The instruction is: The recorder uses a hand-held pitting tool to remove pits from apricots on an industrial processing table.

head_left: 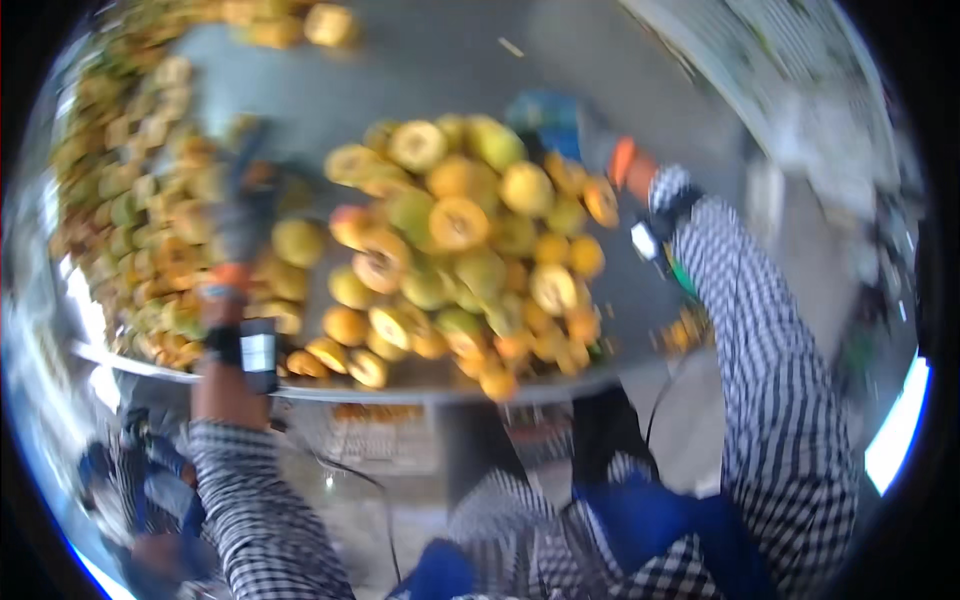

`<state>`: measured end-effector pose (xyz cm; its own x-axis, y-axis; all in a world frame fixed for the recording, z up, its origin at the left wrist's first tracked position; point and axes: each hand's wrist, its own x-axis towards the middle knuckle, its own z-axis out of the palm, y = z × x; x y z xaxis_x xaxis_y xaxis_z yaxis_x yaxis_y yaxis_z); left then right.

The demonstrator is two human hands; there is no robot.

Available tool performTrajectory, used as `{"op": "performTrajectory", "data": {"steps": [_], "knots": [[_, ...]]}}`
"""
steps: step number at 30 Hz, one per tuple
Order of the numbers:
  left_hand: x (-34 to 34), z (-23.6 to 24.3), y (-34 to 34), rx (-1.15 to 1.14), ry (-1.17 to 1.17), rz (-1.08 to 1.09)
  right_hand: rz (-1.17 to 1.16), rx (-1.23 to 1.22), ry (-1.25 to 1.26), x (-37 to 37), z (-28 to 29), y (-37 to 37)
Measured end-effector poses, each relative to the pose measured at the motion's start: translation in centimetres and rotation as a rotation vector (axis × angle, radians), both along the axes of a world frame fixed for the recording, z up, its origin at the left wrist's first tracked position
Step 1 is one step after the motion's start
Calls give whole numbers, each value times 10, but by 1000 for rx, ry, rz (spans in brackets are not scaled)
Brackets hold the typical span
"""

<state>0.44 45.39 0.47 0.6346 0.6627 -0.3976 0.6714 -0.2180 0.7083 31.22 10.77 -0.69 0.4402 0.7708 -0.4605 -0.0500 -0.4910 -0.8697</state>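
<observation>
A heap of yellow, orange and greenish round fruits [460,225] lies on the grey metal table, some of them cut in half with a dark hollow core; their exact kind cannot be told. My left hand [245,200], in a grey glove with an orange cuff, is over the left side beside the bigger spread of fruits [130,210]. Motion smears its fingers. At the heap's far right edge is my right hand [592,148], gloved with an orange cuff too. Its fingers are blurred, next to a blurred blue patch [548,118].
The metal table [420,55] has a curved near edge in front of me. More fruits [300,25] lie at its far side. A small pile of orange pieces [685,330] is beyond the heap's right. Below the edge are crates [385,435] and a dark cable [385,510]. Another person [150,490] is at lower left.
</observation>
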Motion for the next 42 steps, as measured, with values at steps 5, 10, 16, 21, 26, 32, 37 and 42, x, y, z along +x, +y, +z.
{"op": "performTrajectory", "data": {"steps": [5,10,16,21,26,32,37,42], "knots": [[-78,-9,139,1263,262,-903,-469,246,38,18,-5,-168],[-10,-20,87,1145,47,-836,-841,400,433,-82,14,-279],[64,35,-129,330,-17,-554,19,-640,-1048,-129,41,-253],[70,71,-149,383,-302,-164,-158,-623,-866,-106,44,-295],[155,67,-137,647,-53,-368,-783,-115,-329,-50,-4,-287],[235,-9,-202,459,-160,-747,-436,-390,-803,50,-1,-150],[210,13,-314,462,-114,-825,-194,-240,-1040,2,-8,-139],[130,68,-343,563,-420,-538,-274,206,-645,-55,18,-207]]}}
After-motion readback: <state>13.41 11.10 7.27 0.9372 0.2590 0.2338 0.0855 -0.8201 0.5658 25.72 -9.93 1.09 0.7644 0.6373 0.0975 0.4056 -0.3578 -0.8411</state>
